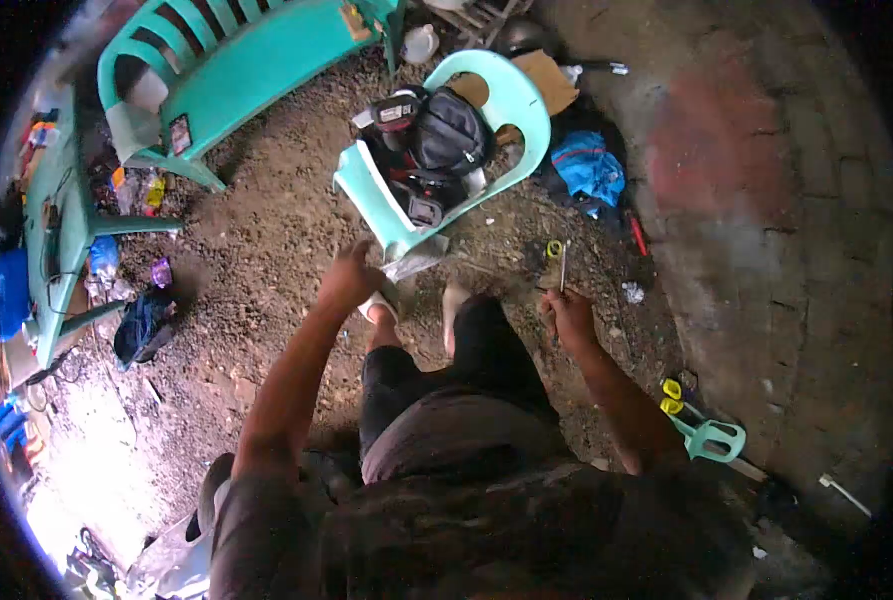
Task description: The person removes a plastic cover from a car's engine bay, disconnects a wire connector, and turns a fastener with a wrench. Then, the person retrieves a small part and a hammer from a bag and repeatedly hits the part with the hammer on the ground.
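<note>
My right hand (569,318) is closed on a thin light-coloured tool (565,266) that points up and away from me. A small yellow-green roll (553,248) lies on the ground just beyond that hand. My left hand (350,278) is out in front of me, near the front edge of a pale green plastic chair (526,100); its fingers look partly spread, and nothing shows in them. On the chair sit a black bag (450,132) and a dark power tool (396,112). A crumpled clear plastic piece (416,259) hangs at the chair's front edge.
A green bench (256,70) stands at the upper left, a green table (66,230) at the far left. Right of the chair lie a blue bag (588,168) and a red tool (637,236). Yellow items (671,396) and a green plastic piece (716,440) lie lower right.
</note>
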A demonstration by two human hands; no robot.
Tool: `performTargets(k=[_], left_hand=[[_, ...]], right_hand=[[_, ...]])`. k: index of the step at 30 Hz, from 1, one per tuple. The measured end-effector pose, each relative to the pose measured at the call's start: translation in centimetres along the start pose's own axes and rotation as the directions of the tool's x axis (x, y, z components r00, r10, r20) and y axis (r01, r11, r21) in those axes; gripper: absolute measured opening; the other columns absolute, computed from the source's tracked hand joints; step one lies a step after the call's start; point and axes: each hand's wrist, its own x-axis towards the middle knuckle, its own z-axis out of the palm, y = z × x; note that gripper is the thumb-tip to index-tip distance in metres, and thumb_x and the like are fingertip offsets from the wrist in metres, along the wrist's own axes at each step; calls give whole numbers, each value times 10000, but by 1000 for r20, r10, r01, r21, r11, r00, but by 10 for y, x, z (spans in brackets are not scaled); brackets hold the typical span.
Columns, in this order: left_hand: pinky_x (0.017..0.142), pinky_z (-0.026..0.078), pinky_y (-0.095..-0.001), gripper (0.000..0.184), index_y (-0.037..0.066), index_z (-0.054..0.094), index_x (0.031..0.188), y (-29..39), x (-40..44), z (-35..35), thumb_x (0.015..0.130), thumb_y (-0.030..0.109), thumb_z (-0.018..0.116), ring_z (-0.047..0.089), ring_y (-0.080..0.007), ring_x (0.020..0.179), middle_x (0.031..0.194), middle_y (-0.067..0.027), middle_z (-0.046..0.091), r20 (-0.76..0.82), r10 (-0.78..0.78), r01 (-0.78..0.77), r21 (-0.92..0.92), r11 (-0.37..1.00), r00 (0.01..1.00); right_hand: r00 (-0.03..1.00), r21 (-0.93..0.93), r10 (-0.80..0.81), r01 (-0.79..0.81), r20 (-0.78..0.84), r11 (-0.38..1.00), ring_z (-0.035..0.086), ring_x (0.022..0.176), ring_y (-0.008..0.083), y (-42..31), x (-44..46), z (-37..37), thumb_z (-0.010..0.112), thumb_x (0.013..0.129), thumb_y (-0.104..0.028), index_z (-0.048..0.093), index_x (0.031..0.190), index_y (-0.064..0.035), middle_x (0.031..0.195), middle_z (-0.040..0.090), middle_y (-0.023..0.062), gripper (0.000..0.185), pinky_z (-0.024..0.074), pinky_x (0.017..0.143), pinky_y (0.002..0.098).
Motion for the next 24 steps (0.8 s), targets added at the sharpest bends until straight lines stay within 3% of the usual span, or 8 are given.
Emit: performTargets(k=[2,6,10,15,17,18,21,24], left_hand=[[1076,475,-481,760,65,483,1451,34,83,-1,775,227,792,555,-416,1282,1431,-211,549,35,131,-132,32,991,991],[1080,475,-521,529,72,540,1376,85,246,37,858,113,641,400,-392,1453,1535,-177,449,104,450,-448,432,783,887],[1057,483,-512,536,68,561,1399,104,376,98,896,254,574,474,-411,1368,1461,-177,522,-52,636,-438,681,587,770],[745,608,-424,333,50,684,1199,115,469,133,903,185,610,712,-288,1111,1276,-179,686,-25,576,-381,726,573,817],[652,608,-424,252,64,753,1059,135,474,122,857,184,663,740,-266,1012,1047,-136,764,256,-33,-126,579,806,966],[652,608,-424,252,64,753,1059,141,472,114,857,184,663,740,-266,1012,1047,-136,764,256,-49,-116,593,797,965],[610,602,-437,207,129,785,967,165,453,80,780,210,747,749,-277,879,934,-117,770,658,-107,-429,597,678,746],[674,599,-453,253,137,769,1006,176,421,25,767,217,753,737,-305,884,944,-119,762,677,-154,-399,584,707,719]], right_hand=[[998,-310,-46,57,44,949,503,463,123,-31,3,1,563,1048,-296,691,892,-26,647,586,16,337,402,463,324],[995,-229,-103,104,17,968,526,519,109,-21,31,-9,589,1036,-334,663,824,-35,640,588,6,374,406,495,324],[998,-318,27,-9,53,948,572,572,121,18,82,-43,581,1039,-312,696,922,-22,681,632,22,333,439,531,329],[993,-162,115,-113,1,980,610,607,148,17,125,-66,547,1048,-320,714,994,-25,694,656,63,343,485,583,352],[997,-242,80,-76,5,967,607,598,155,33,141,-87,544,1046,-331,715,996,-26,693,657,65,353,488,580,363],[996,-349,-90,89,13,933,595,566,167,29,147,-92,539,1046,-348,716,1011,-23,681,649,62,371,480,566,375],[966,-469,-241,257,94,845,585,536,188,53,176,-119,521,1050,-393,717,1028,-25,672,637,63,418,466,546,393],[940,-559,-327,325,100,763,586,543,184,103,199,-128,509,1053,-433,711,1017,-29,676,631,66,454,455,535,391]])
